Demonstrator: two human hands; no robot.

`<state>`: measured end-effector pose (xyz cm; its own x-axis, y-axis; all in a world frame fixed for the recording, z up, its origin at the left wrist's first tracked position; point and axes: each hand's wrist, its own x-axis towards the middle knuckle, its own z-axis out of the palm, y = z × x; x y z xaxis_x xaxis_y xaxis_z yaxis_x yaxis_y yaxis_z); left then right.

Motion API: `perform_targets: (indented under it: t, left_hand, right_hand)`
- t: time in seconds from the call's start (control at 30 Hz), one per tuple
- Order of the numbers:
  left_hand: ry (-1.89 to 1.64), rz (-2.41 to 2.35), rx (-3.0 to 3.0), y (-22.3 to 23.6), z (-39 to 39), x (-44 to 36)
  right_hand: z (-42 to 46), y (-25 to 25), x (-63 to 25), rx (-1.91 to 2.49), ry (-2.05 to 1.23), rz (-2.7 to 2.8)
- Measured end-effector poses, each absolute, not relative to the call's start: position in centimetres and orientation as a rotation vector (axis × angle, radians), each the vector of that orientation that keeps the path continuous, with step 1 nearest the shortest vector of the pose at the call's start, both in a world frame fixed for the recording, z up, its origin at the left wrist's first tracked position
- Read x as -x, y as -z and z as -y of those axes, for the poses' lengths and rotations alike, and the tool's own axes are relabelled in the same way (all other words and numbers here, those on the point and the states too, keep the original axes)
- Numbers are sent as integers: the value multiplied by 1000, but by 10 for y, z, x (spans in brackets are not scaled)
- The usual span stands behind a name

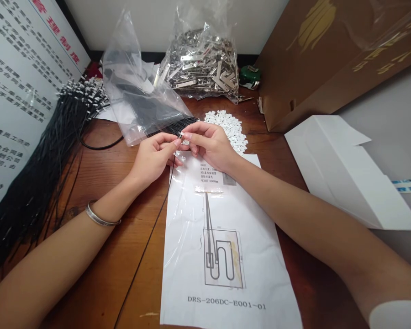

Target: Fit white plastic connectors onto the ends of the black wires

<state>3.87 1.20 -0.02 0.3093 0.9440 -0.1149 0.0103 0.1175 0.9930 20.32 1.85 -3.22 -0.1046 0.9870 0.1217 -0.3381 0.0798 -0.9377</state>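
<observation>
Black wire (pixel 151 228) between bare fingers (pixel 176 143)

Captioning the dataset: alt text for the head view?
A person's left hand and right hand hold a thin black wire between them above a wooden table. A printed diagram sheet lies below; beyond are small white pieces and a clear bag of metal strips, with bundled black wires at left.

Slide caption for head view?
Left hand and right hand hold a black wire near a printed sheet and piled white pieces.
</observation>
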Motion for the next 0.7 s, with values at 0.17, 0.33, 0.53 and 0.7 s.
perform_targets:
  t: [0.17, 0.33, 0.53, 0.7]
  left_hand:
    - [-885, -1033, -1203, -3, -12, -40]
    - [-873, -996, -1184, -1, -14, -38]
    - [-847, -966, -1173, 0, -14, -37]
    - [-852, -986, -1171, -1, -14, -39]
  right_hand:
    - [-18, 31, -203, 834, -1360, 1088]
    - [-18, 31, -203, 864, -1350, 1089]
    - [-18, 32, -203, 848, -1353, 1083]
    - [-18, 32, -203, 867, -1347, 1084]
